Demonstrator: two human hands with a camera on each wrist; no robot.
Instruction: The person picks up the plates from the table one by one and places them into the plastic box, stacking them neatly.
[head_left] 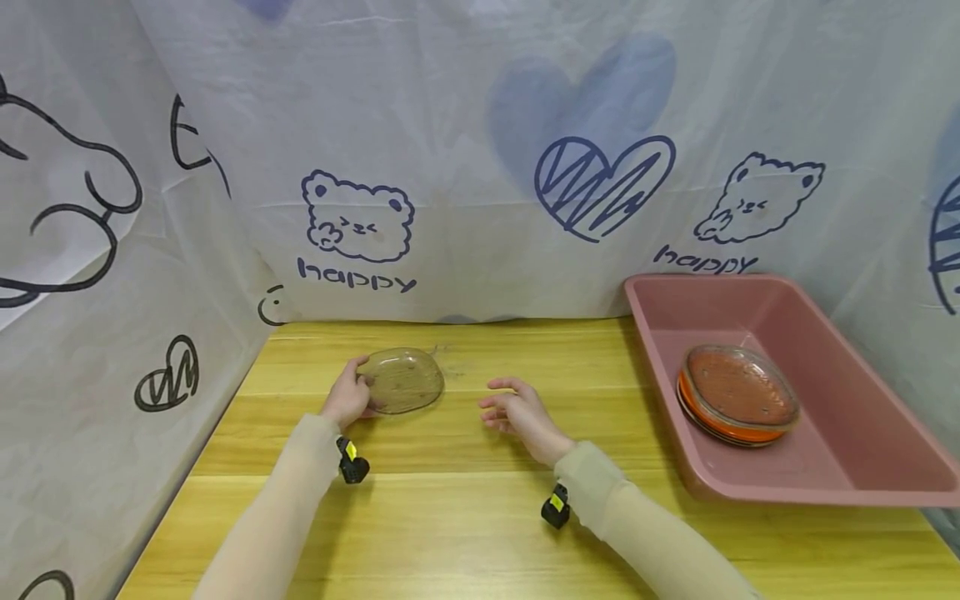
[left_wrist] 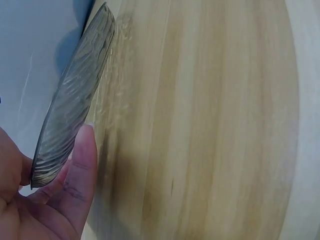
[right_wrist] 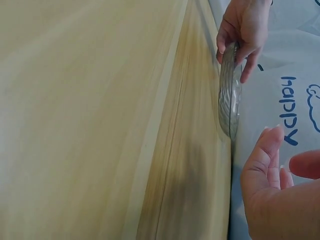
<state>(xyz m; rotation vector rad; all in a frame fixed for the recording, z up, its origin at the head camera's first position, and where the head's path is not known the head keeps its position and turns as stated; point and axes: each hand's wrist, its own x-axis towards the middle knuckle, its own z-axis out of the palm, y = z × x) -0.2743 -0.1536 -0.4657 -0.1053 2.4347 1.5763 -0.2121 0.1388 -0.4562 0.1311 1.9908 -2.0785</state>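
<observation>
A clear, brownish glass plate (head_left: 405,382) with a ridged underside is held by its left edge in my left hand (head_left: 348,395). In the left wrist view the thumb and fingers pinch the rim of the glass plate (left_wrist: 75,95), and it is raised above the wooden table. My right hand (head_left: 522,417) hovers over the table to the right of the plate, apart from it. Its fingers are loosely bent with nothing between them. The right wrist view shows the plate (right_wrist: 229,95) beyond the right hand (right_wrist: 280,185).
On the right stands a pink plastic basin (head_left: 832,467). Inside it lies a stack of plates, with a clear glass plate (head_left: 742,385) on top and an orange plate (head_left: 701,410) beneath. A white printed cloth (head_left: 465,233) hangs behind the wooden table (head_left: 450,517).
</observation>
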